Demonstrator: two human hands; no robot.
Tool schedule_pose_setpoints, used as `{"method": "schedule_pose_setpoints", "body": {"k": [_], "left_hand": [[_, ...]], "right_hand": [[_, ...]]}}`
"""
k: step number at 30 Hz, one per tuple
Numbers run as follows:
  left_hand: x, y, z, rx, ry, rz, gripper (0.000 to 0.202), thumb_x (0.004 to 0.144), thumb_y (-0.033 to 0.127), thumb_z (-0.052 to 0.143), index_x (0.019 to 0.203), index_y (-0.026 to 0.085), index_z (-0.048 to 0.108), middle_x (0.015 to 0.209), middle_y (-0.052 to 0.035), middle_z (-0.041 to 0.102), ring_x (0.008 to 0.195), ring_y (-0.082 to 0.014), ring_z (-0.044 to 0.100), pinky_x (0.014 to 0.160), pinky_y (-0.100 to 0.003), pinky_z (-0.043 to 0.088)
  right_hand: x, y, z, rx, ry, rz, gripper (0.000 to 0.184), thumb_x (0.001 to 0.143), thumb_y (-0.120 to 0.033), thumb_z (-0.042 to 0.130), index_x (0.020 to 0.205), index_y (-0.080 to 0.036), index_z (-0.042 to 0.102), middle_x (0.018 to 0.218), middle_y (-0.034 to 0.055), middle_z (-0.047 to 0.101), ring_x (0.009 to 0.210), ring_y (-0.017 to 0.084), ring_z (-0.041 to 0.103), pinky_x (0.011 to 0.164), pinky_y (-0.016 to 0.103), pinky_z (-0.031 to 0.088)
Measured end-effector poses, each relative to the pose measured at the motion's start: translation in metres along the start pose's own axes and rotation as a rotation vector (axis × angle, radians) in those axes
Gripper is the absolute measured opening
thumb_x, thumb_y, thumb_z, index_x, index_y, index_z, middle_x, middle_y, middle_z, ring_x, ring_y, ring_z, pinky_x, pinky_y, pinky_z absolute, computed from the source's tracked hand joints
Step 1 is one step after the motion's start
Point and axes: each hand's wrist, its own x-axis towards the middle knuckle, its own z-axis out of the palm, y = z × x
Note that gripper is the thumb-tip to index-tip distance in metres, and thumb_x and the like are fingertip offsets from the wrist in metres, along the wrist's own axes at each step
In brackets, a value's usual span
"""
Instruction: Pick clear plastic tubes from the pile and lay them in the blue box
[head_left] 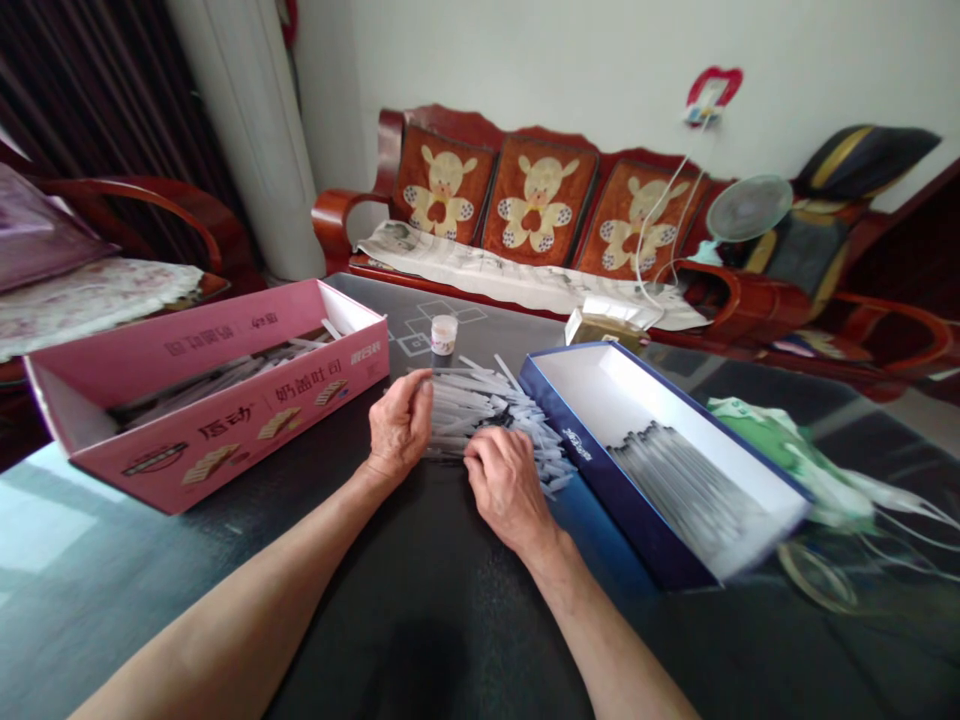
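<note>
A loose pile of slim, translucent whitish plastic pieces (461, 400) lies on the dark table, with some small black parts among them. At the pile's left edge is my left hand (401, 425), fingers curled and closed; what they grip is hidden. My right hand (510, 485) bends over the near side of the pile with its fingertips pinched together, and I cannot make out what is in them. To the right, a blue box (615, 500) with a white inside holds a row of clear, dark-ended tubes (682, 480). More long pale pieces (225, 375) lie inside the pink carton (285, 415) on the left.
A small white tub (444, 335) stands behind the pile. Beyond the blue box are a gold-coloured box (604, 328) and a green-and-white plastic bag (787, 450). A loop of pale cord or tape (817, 580) lies at the right. A wooden sofa (349, 215) stands behind the table (420, 600).
</note>
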Motion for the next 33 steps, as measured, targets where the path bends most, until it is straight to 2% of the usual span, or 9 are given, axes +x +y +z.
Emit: {"method": "schedule_pose_setpoints", "body": {"k": [2, 5, 9, 12, 15, 18, 28, 31, 33], "left_hand": [[0.000, 0.000, 0.000, -0.009, 0.013, -0.014, 0.026, 0.094, 0.030, 0.043, 0.106, 0.018, 0.062, 0.086, -0.0028, 0.067, 0.077, -0.0118, 0.061, 0.075, -0.023, 0.047], [-0.003, 0.003, 0.000, 0.054, -0.077, 0.116, 0.025, 0.094, 0.028, 0.043, 0.106, 0.017, 0.061, 0.082, -0.0035, 0.064, 0.076, -0.0124, 0.060, 0.074, -0.023, 0.046], [-0.010, 0.008, 0.004, 0.186, -0.191, 0.317, 0.025, 0.093, 0.028, 0.044, 0.108, 0.017, 0.061, 0.077, -0.0039, 0.061, 0.075, -0.0146, 0.057, 0.071, -0.025, 0.045], [-0.013, 0.010, 0.006, 0.204, -0.232, 0.391, 0.025, 0.093, 0.028, 0.044, 0.107, 0.017, 0.061, 0.078, -0.0044, 0.060, 0.076, -0.0161, 0.055, 0.071, -0.026, 0.044], [-0.013, 0.012, 0.006, 0.191, -0.252, 0.410, 0.023, 0.093, 0.027, 0.045, 0.104, 0.016, 0.062, 0.079, -0.0047, 0.060, 0.076, -0.0167, 0.053, 0.072, -0.027, 0.043], [-0.013, 0.014, 0.005, 0.175, -0.277, 0.420, 0.022, 0.093, 0.026, 0.045, 0.103, 0.016, 0.061, 0.080, -0.0051, 0.060, 0.077, -0.0171, 0.052, 0.073, -0.028, 0.043], [-0.017, 0.017, 0.007, 0.089, -0.342, 0.466, 0.024, 0.093, 0.026, 0.042, 0.107, 0.016, 0.060, 0.081, -0.0054, 0.059, 0.075, -0.0169, 0.053, 0.073, -0.030, 0.045], [-0.018, 0.020, 0.006, 0.083, -0.370, 0.495, 0.028, 0.094, 0.026, 0.042, 0.113, 0.016, 0.059, 0.080, -0.0052, 0.059, 0.074, -0.0163, 0.053, 0.071, -0.029, 0.045], [-0.019, 0.022, 0.005, 0.098, -0.386, 0.507, 0.029, 0.094, 0.027, 0.041, 0.115, 0.017, 0.059, 0.078, -0.0045, 0.059, 0.072, -0.0156, 0.052, 0.069, -0.028, 0.045]], "right_hand": [[0.002, 0.007, -0.004, 0.092, 0.152, 0.027, 0.013, 0.092, -0.017, 0.044, 0.091, -0.019, 0.057, 0.088, 0.0058, 0.062, 0.088, 0.020, 0.055, 0.086, 0.037, 0.040], [0.004, 0.019, -0.009, 0.251, 0.330, 0.106, 0.018, 0.092, -0.018, 0.041, 0.095, -0.019, 0.058, 0.088, 0.0058, 0.062, 0.086, 0.018, 0.058, 0.081, 0.034, 0.045], [0.005, 0.024, -0.010, 0.611, 0.327, 0.306, 0.023, 0.092, -0.024, 0.041, 0.100, -0.021, 0.062, 0.095, 0.0043, 0.065, 0.086, 0.016, 0.062, 0.083, 0.033, 0.049], [0.007, 0.020, -0.008, 0.933, 0.316, 0.470, 0.025, 0.086, -0.030, 0.056, 0.109, -0.022, 0.062, 0.099, 0.0035, 0.068, 0.088, 0.015, 0.064, 0.084, 0.032, 0.051], [0.009, 0.017, -0.006, 1.135, 0.418, 0.600, 0.027, 0.079, -0.036, 0.066, 0.102, -0.021, 0.064, 0.089, 0.0016, 0.068, 0.075, 0.012, 0.063, 0.074, 0.029, 0.053], [0.010, 0.015, -0.006, 1.251, 0.505, 0.654, 0.026, 0.082, -0.041, 0.062, 0.094, -0.019, 0.065, 0.077, 0.0001, 0.066, 0.066, 0.011, 0.060, 0.064, 0.026, 0.052], [0.008, 0.015, -0.003, 1.270, 0.422, 0.635, 0.025, 0.080, -0.041, 0.065, 0.090, -0.018, 0.066, 0.076, 0.0001, 0.065, 0.064, 0.010, 0.059, 0.061, 0.025, 0.052], [0.007, 0.013, -0.001, 1.308, 0.346, 0.638, 0.024, 0.079, -0.041, 0.066, 0.087, -0.018, 0.067, 0.076, -0.0004, 0.064, 0.062, 0.010, 0.057, 0.059, 0.023, 0.051], [0.006, 0.012, 0.000, 1.290, 0.284, 0.609, 0.023, 0.079, -0.040, 0.066, 0.083, -0.018, 0.068, 0.084, 0.0012, 0.066, 0.061, 0.009, 0.056, 0.058, 0.023, 0.050]]}}
